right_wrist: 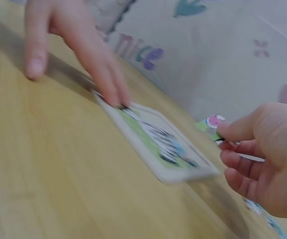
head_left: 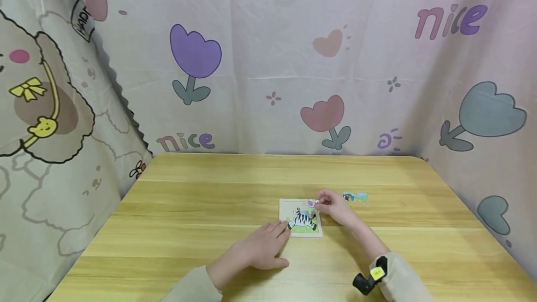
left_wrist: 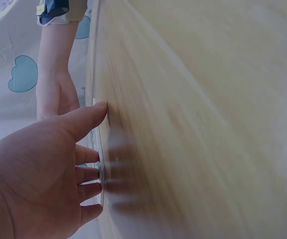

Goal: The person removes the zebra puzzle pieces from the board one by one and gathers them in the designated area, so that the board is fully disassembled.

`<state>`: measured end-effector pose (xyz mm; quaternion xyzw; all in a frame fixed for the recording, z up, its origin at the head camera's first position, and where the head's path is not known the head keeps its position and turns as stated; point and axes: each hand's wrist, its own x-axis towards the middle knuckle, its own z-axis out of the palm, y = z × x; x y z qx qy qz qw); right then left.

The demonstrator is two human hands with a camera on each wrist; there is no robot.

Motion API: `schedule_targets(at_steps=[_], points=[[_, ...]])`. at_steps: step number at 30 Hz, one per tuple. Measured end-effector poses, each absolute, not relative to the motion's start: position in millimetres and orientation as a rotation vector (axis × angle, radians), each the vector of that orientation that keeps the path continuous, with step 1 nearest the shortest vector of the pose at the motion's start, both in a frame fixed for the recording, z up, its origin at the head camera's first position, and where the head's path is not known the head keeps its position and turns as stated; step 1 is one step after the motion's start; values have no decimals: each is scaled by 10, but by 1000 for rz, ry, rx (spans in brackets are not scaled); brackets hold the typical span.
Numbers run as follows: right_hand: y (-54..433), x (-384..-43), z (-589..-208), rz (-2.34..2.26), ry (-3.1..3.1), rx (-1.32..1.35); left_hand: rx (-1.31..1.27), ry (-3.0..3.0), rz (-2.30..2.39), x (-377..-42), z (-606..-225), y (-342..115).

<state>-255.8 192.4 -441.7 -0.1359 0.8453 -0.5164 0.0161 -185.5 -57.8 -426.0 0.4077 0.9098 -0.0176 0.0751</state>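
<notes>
A square puzzle board (head_left: 300, 234) with a pale frame lies on the wooden table, its lower part filled with pieces that show a running zebra (head_left: 303, 219) on green grass. My left hand (head_left: 264, 246) rests with fingers straight on the board's left edge, the thumb spread toward me on the table. Between thumb and fingers my right hand (head_left: 335, 206) pinches a small puzzle piece (right_wrist: 214, 121) with a pink and green print, held over the board's upper right corner. The upper part of the board shows bare backing.
Loose puzzle pieces (head_left: 355, 197) lie on the table (head_left: 201, 199) to the right of the board, beyond my right hand. A printed curtain (head_left: 260, 59) hangs along the table's far edge and sides. A black wrist camera (head_left: 369, 279) sits on my right sleeve.
</notes>
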Motion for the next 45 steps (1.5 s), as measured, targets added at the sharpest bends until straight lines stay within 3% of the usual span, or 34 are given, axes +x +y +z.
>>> schedule_targets(at_steps=[13,26,45], points=[[2468,-2568,-4466,-1448,2715,-220,1216,2722,-42,-1846,-4235,-596],[2438,-2584,-4467,-1095,2926,-214,1226,2731,-54,-1839,-4229,-588],[2460,-2592,-4488,-1038,3019,-130,1225,2736,-54,-1848,-4254,-585]])
